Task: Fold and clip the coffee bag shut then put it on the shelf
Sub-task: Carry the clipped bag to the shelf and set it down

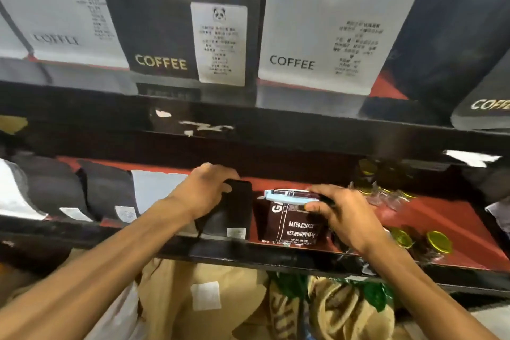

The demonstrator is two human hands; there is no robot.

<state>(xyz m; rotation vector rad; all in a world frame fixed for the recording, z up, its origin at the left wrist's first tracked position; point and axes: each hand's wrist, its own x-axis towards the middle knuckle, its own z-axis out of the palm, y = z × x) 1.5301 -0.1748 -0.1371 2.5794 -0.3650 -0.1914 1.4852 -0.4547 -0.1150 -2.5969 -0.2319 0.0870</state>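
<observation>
right hand (339, 212) grips the clipped top of the brown coffee bag (289, 225), standing on the red shelf (441, 218); left hand (207, 190) holds the black bag (231, 215) beside it. better settle it upright before letting go.

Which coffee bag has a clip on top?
The small brown coffee bag under the right hand, printed "BAKED.COFFEE". A light blue clip shuts its folded top; none of the other bags in view shows one.
</observation>
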